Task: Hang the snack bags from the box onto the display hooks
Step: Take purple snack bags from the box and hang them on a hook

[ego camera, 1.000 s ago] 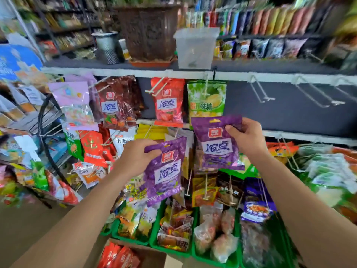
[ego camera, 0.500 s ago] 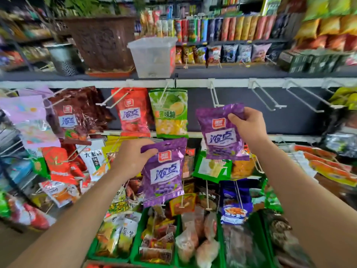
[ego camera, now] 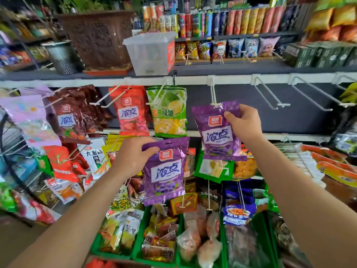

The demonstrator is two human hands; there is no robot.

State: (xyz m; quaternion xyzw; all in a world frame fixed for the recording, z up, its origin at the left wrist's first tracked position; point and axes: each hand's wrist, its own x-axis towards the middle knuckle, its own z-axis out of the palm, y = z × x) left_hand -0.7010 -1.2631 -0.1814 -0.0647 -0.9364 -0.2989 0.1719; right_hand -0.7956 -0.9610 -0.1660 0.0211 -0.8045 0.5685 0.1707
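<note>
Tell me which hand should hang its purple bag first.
Right. The right hand holds its purple snack bag with the top at the white hook's tip; the left hand's bag is lower.

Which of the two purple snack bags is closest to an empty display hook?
The purple bag in the right hand: its top edge touches the white hook tip. The left hand's bag hangs lower.

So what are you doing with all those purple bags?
A person is stocking a shop display. The right hand holds one purple snack bag up at the tip of a white hook under the shelf; whether it is threaded on yet is unclear. The left hand holds a second purple bag lower down, waiting. More hooks to the right hang bare.
</note>
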